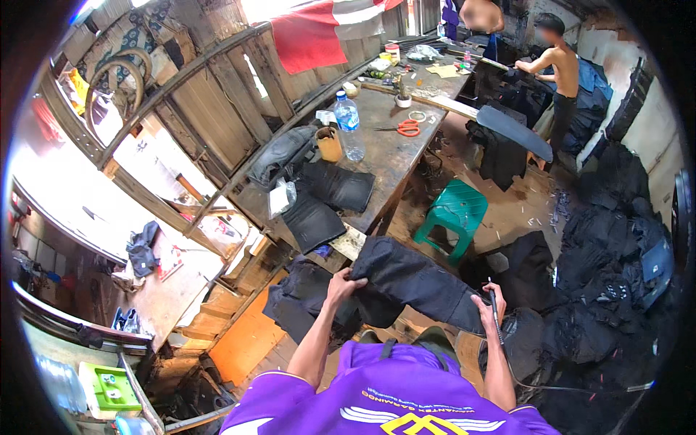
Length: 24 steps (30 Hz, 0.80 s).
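Note:
A black denim trouser leg stretches between my hands, draped over the end of a pale board. My left hand is closed on the cloth at its left end, thumb on top. At the right end, my right hand grips a slim pen-shaped handpiece, its thin tip pointing up. A dark cable trails from the handpiece off to the right. Whether those right fingers also pinch the cloth, I cannot tell. More black garments hang beside my left hand.
A green plastic stool stands ahead. The worktable bears orange-handled scissors, a water bottle and folded black trousers. Heaps of dark garments fill the right side. A co-worker stands at the far right by another board.

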### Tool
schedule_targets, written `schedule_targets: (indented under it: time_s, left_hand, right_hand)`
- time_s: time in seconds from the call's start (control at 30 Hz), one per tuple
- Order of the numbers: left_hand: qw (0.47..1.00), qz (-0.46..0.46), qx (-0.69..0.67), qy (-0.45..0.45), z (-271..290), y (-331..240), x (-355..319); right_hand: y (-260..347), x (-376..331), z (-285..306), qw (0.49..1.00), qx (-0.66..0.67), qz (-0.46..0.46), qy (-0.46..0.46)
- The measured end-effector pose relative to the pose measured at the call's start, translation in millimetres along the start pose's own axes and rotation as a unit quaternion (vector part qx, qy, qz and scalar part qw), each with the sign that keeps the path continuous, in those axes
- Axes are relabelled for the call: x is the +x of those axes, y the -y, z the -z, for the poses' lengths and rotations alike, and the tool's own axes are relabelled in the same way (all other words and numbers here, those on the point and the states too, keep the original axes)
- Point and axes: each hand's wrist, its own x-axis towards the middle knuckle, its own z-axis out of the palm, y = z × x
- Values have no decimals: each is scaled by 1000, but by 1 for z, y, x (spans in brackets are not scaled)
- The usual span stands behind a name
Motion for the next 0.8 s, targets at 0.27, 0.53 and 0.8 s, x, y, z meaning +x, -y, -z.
schedule_targets:
  time_s: [0.27,0.53,0.8]
  left_hand:
    - [891,-348,256,-141,-6,-70,-27]
    - [879,-383,260,-114,-275,-81,-74]
    - [924,-262,230,-157,-346,-121,-59]
  right_hand:
    - [-30,50,-31,990,97,-4,105]
    - [-174,30,195,995,-90,-13,-26]
    - [-136,108,194,988,-110,61,-86]
